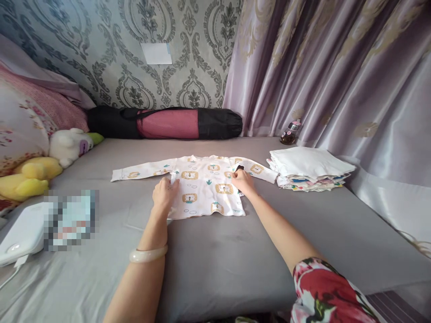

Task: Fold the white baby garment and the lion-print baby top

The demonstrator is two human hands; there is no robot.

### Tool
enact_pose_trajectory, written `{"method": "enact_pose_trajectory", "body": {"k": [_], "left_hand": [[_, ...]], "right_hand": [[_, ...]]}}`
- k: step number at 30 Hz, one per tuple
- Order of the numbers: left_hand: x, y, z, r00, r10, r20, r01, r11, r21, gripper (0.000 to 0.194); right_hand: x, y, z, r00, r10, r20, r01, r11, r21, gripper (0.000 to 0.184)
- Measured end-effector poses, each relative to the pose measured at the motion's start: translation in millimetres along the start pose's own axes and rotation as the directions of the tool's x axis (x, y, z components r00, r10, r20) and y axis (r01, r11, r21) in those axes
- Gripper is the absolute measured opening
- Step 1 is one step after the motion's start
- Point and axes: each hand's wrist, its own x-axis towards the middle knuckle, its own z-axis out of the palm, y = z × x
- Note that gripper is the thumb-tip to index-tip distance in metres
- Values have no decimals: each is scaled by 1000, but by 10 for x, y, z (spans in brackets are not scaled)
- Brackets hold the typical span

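A small white long-sleeved shirt (202, 184) printed with yellow lion faces lies spread on the grey bed sheet (215, 255). Both its sleeves stretch out sideways, and the neckline points away from me. My left hand (164, 193) is closed at the shirt's left side edge, below the left sleeve. On the opposite side, my right hand (242, 180) pinches the fabric near the right armpit, where a small dark gap shows beside the fingers. A white bangle (148, 255) circles my left wrist.
A stack of folded clothes (311, 168) sits to the right, near the right sleeve's cuff. Behind it stands a bottle (291, 132). A long black and red rolled bag (164, 123) lies along the wall. Plush toys (69, 146) and a white device (28, 231) with a cable are at left.
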Motion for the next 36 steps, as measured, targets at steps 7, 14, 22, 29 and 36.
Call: {"method": "enact_pose_trajectory", "body": {"k": [7,14,22,29,36], "left_hand": [[-2,-48,19,998,-63,-17,63,998,-3,40],[96,-147,-25,995,-95,18,95,995,-40,42],[-111,-222,-55,996,-48,75,45,998,39,45],[-427,-174,-112,999,26,20,-30,979,200,49],[-491,-169,-178,995,103,13,-100,914,394,47]], "right_hand": [[-114,-97,125,995,-10,-101,4,998,-61,32],[-214,26,29,998,5,-68,2,994,111,38],[-889,157,-34,988,-145,56,143,989,50,48],[-1010,225,-101,970,-212,123,229,961,-156,44],[-1071,237,-221,959,-225,175,266,925,-270,38]]}}
